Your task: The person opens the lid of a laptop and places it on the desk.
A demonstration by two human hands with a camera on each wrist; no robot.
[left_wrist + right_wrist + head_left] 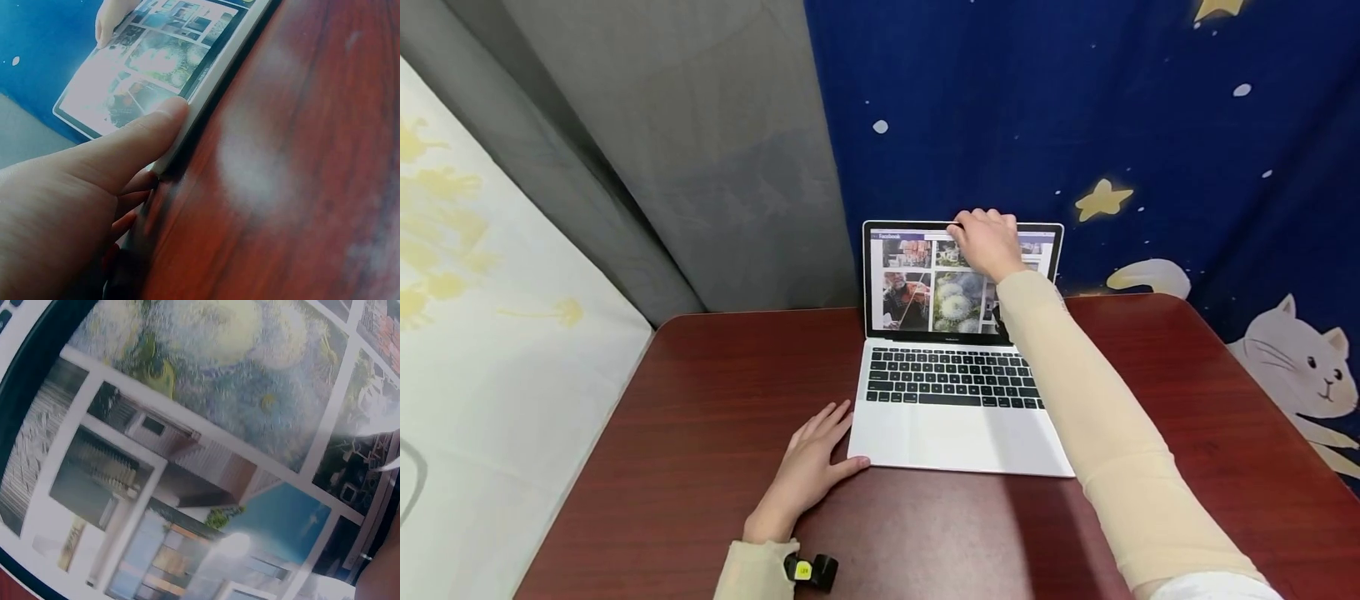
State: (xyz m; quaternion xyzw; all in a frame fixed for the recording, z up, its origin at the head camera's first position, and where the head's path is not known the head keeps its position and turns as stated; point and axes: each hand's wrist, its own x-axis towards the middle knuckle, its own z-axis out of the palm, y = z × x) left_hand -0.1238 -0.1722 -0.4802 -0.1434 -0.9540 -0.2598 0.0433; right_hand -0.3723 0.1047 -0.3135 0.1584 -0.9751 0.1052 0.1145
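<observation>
A silver laptop (895,433) stands unfolded on the table, its screen (902,300) lit with a grid of pictures. My right hand (992,243) grips the top edge of the screen, thumb in front and fingertips over the rim. At the laptop's front left corner rests my left hand (812,462), fingers spread along the side and thumb on the corner. In the left wrist view the left thumb (147,134) lies over the laptop's edge. The right wrist view is filled by the screen (206,437), with a bit of the right hand at its lower right edge.
The table (715,400) is dark reddish wood with rounded far corners. Behind it hang a grey curtain (722,150) and a blue one (1000,108) with stars and a cat. A white cloth (490,375) borders the left side. My right forearm (1097,417) covers part of the keyboard.
</observation>
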